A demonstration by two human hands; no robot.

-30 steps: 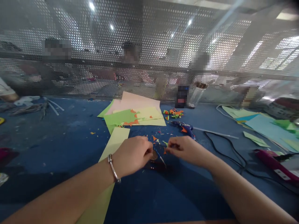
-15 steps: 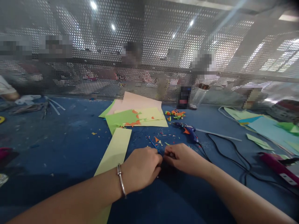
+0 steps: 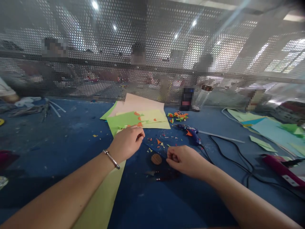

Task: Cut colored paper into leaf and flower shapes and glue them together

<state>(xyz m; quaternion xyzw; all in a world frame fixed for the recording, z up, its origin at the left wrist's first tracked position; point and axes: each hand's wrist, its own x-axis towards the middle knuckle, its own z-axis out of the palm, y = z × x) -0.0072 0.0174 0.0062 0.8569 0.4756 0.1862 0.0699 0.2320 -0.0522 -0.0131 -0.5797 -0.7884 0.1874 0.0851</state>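
Observation:
My left hand [image 3: 127, 141], with a bracelet at the wrist, has its fingers curled over the near end of the green paper sheet. Whatever its fingertips hold, if anything, cannot be made out. My right hand [image 3: 183, 160] is closed in a pinch just above the table, its contents hidden too. Between and below the hands lies a round brown disc [image 3: 156, 159] with a wood-like grain. Nearer to me is a dark tool [image 3: 164, 175] with a metal tip, partly in shadow. A long yellow-green paper strip [image 3: 102, 197] runs beneath my left forearm.
Small paper scraps [image 3: 159, 141] are scattered ahead. Green, yellow and pink sheets [image 3: 145, 103] lie behind them. A blue glue gun [image 3: 195, 136] with a black cable lies right, near a magenta power strip [image 3: 281, 170]. A perforated metal screen [image 3: 162, 44] stands at the back.
My left hand has moved away from my right hand, up and left onto the papers. The brown disc and dark tool have come into view. My right hand stays nearly in place.

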